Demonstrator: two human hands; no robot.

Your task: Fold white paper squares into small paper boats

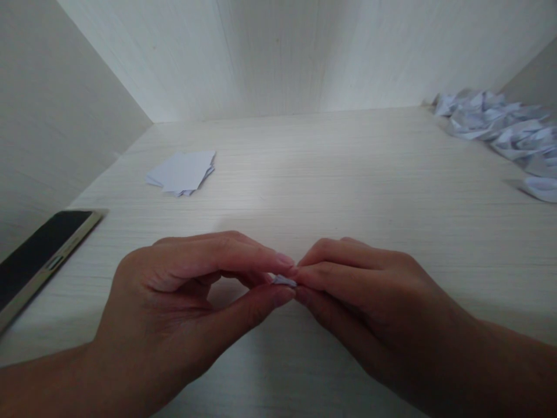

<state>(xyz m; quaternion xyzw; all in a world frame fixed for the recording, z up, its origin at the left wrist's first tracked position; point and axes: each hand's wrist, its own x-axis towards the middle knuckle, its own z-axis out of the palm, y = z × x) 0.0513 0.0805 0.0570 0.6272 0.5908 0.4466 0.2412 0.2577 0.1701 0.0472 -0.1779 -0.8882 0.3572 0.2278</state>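
Note:
A small folded piece of white paper (284, 281) is pinched between the fingertips of both hands, just above the pale tabletop. My left hand (187, 296) grips its left end with thumb below and fingers above. From the other side, my right hand (369, 296) closes thumb and index finger on the right end. Most of the paper is covered by the fingertips, so its full shape is hidden. Beyond my left hand lies a loose stack of white paper squares (185, 171).
A heap of folded white paper pieces (500, 125) lies at the back right, with one separate folded piece (542, 188) nearer. A dark-screened phone (39, 255) rests at the left. Pale panels (282, 52) wall the table (304, 174) at the back and sides.

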